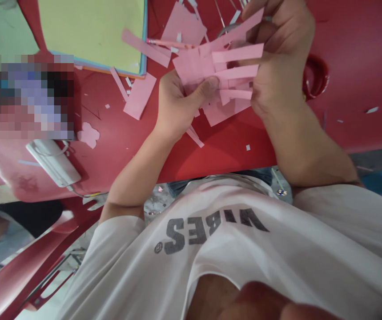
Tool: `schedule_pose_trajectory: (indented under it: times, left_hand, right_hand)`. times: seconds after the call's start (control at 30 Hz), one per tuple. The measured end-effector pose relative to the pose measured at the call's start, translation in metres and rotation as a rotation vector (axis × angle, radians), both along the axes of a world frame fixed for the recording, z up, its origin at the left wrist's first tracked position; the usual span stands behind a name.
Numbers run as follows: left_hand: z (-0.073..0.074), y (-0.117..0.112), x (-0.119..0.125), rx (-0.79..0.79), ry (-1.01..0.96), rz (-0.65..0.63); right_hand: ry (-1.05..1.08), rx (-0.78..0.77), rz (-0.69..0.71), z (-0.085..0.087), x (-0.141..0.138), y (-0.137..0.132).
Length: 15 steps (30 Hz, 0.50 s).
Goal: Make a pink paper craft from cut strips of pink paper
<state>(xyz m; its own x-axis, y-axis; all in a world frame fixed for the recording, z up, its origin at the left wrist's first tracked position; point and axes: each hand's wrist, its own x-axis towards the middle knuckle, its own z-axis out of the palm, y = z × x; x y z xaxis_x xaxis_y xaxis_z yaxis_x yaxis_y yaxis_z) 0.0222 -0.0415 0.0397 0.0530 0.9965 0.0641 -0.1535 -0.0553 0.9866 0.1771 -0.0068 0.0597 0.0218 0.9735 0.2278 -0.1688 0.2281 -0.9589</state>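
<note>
My left hand (186, 100) is closed on a woven piece of pink paper (195, 64), with the thumb pressed on top. Loose pink paper strips (239, 53) fan out from its right side. Behind the strip ends, my right hand (282, 33) is curled, and whatever its fingers hold is partly hidden. Under the weave, a flat pink sheet (222, 113) shows above the red table. More pink paper (140, 95) lies to the left of my left hand, and a pink pencil (170, 43) rests just beyond it.
A stack of coloured paper (94, 35) with a yellow top sheet lies at the far left. Nearer is a white power strip (55, 164) with a cord. A red round object (315, 78) stands right of my right wrist. Paper scraps dot the red table (217, 153).
</note>
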Motion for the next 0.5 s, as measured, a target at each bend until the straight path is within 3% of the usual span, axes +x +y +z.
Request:
schedule_pose_trajectory:
  times: [0.2,0.3,0.43,0.5]
  left_hand:
    - [-0.002,0.002,-0.002,0.0,0.038,-0.008]
    - [-0.006,0.003,-0.003,0.001,0.064,0.009]
    - [-0.008,0.004,-0.003,0.0,0.047,0.051]
    - [-0.004,0.004,-0.003,-0.081,0.008,0.077]
  right_hand:
    - [-0.091,0.13,-0.102,-0.007,0.001,0.004]
    - [-0.091,0.157,-0.093,-0.011,0.002,0.004]
    - [-0.259,0.211,-0.067,-0.007,0.006,-0.004]
    - [-0.351,0.261,-0.051,-0.003,0.008,-0.009]
